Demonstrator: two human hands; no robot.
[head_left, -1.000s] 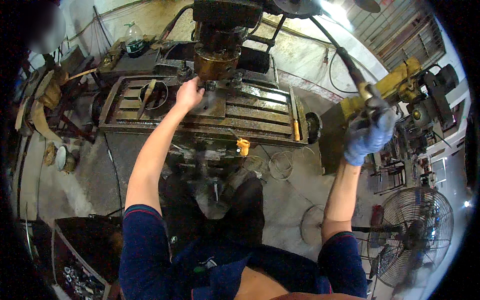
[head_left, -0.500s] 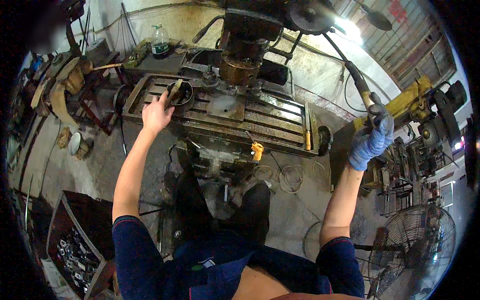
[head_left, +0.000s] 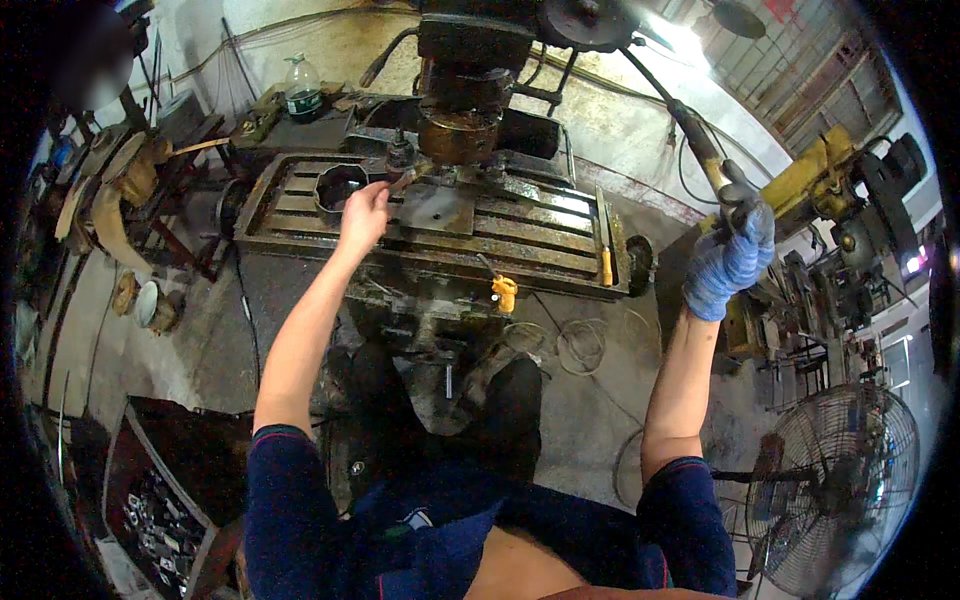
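Observation:
My left hand (head_left: 364, 217) is closed around a small brush (head_left: 402, 183), whose tip points right toward the machine's spindle head (head_left: 458, 132). Just left of that hand, a dark round pot (head_left: 327, 204) stands on the slotted machine table (head_left: 520, 262). A flat metal plate (head_left: 437, 208) lies under the spindle, where the cutting tool is hard to make out. Up on the right, my right hand (head_left: 732, 262), in a blue-grey glove with dark fingers, grips the end of the machine's long lever (head_left: 700, 148).
A yellow air gun (head_left: 505, 292) hangs at the table's front edge. A yellow-handled file (head_left: 606, 266) lies at its right end. Coiled hose (head_left: 582, 348) rests on the floor. A bin of metal parts (head_left: 165, 530) stands lower left, a caged fan (head_left: 835, 490) lower right.
My left hand has lifted the brush out of the pot and carried it right, toward the spindle. My right hand stays on the lever. The whole view has shifted slightly.

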